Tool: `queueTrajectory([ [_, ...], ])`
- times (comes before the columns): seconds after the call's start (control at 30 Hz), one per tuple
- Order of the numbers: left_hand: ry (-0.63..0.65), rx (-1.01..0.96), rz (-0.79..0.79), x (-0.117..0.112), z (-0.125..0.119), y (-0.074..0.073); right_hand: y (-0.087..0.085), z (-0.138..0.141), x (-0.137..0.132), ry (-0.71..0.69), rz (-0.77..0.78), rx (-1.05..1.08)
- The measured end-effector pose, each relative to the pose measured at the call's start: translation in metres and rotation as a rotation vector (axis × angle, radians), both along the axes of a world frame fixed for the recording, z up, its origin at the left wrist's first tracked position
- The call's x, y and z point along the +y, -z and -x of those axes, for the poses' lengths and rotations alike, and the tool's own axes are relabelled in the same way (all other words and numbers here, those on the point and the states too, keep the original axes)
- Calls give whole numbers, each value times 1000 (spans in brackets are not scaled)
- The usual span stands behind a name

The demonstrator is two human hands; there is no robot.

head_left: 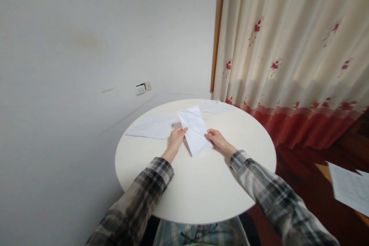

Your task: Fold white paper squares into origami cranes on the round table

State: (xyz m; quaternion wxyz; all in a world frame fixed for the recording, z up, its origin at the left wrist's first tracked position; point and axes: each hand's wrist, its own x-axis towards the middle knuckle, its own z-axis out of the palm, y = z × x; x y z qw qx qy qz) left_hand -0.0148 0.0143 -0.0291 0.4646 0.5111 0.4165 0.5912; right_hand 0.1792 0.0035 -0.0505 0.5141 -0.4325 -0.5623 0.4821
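Note:
A folded sheet of white paper (196, 132) is held between my two hands, tilted over the middle of the round white table (201, 196). My left hand (176, 140) pinches its left edge with thumb and fingers. On the opposite edge, my right hand (218, 139) grips it the same way. Behind my left hand lies a larger white sheet (150, 126), flat on the table. Further back, beyond the folded paper, rests another piece of white paper (217, 107) with an uneven outline.
The white wall (86, 65) with a power socket (140, 90) borders the table's left and back. A flowered curtain (276, 46) hangs at the right rear. Lower right, written sheets (350, 188) lie on a wooden surface beside the dark red floor (300, 169).

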Motion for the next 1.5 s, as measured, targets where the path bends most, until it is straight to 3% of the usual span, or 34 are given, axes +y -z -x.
queueTrajectory([
  [0.27,-14,1,-12,1,0,0,-8,-1,-3,190,-196,-237],
  [0.63,-22,-8,0,1,0,0,-9,-2,-2,197,-172,-207],
  [0.77,-14,-11,23,1,2,2,-6,-2,-3,134,-145,-184],
  [1.0,153,15,80,-3,1,3,-1,0,-1,42,-84,-56],
  [1.27,313,63,120,-8,-2,-2,-2,-2,1,108,-98,-3],
  [1.5,343,66,116,-7,-2,0,-6,1,-3,94,-105,12],
])
